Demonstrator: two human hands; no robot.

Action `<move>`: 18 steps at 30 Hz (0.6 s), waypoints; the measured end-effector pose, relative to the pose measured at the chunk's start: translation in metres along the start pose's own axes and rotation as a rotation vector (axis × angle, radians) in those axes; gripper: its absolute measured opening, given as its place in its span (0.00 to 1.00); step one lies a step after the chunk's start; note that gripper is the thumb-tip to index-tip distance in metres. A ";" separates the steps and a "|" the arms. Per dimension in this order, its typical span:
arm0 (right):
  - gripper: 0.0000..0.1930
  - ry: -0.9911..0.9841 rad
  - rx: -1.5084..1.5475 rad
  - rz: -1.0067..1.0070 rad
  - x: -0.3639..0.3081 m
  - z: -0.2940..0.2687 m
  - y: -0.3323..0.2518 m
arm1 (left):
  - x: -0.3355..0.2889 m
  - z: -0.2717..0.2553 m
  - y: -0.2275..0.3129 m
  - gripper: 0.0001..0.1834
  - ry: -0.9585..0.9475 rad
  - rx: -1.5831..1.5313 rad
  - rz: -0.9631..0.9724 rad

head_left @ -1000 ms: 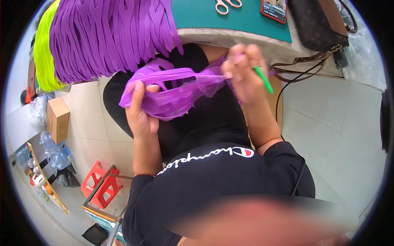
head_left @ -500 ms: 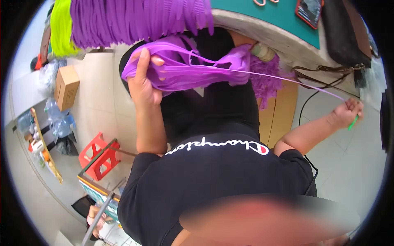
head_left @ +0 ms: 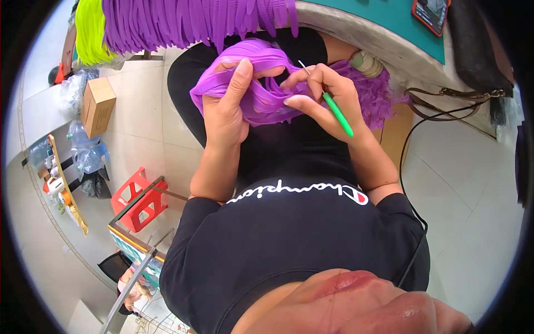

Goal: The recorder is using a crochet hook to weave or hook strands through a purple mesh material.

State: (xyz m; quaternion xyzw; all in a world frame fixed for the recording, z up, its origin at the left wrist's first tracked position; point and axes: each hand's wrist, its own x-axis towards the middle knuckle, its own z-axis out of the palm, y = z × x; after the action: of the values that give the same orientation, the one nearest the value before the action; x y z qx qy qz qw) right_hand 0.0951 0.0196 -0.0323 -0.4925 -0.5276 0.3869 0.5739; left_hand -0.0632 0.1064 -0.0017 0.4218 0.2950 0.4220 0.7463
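My left hand (head_left: 228, 103) is closed round a looped bundle of purple rubbery strips (head_left: 261, 53), its thumb on top and its fingertips showing through the loops. At the bundle's right side, my right hand (head_left: 336, 92) holds a slim green-handled tool (head_left: 338, 114) with a thin metal tip that points up and away. The thumb and fingertips of this hand also touch the strips. Whether they pinch a single strip is too small to tell. Purple shredded scraps (head_left: 370, 97) lie just beyond my right hand, beside a pale banded roll (head_left: 367, 64).
Long purple strips (head_left: 183, 25) and yellow-green strips (head_left: 92, 33) hang at the far left off the table (head_left: 367, 16). A red-edged phone (head_left: 431, 14) and a dark bag (head_left: 473, 44) are at far right. A cardboard box (head_left: 97, 106) and a red stool (head_left: 136, 200) stand left.
My right hand has come in from far right, where it held a thin strip stretched out, to the bundle. The stretched strip no longer shows. My left hand still holds the bundle, slightly further right.
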 end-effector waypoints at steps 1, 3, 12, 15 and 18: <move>0.18 -0.001 0.004 -0.002 0.001 0.003 0.001 | 0.001 -0.001 0.000 0.07 0.002 0.004 0.001; 0.18 0.184 0.215 0.015 0.000 0.006 0.003 | 0.000 -0.003 -0.002 0.07 0.029 0.027 0.018; 0.10 1.101 0.328 0.001 -0.058 -0.155 0.029 | 0.010 -0.044 0.005 0.09 0.205 -0.085 0.041; 0.11 0.941 -0.025 -0.029 -0.093 -0.198 0.015 | 0.011 -0.057 0.012 0.10 0.161 -0.106 -0.013; 0.13 0.576 -0.603 0.176 -0.092 -0.181 -0.007 | 0.006 -0.041 0.019 0.14 0.124 -0.164 -0.095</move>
State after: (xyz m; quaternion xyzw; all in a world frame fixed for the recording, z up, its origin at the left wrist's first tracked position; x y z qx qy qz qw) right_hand 0.2600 -0.0986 -0.0387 -0.7695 -0.3912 0.1097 0.4928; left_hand -0.1000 0.1329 -0.0045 0.3181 0.3245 0.4343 0.7778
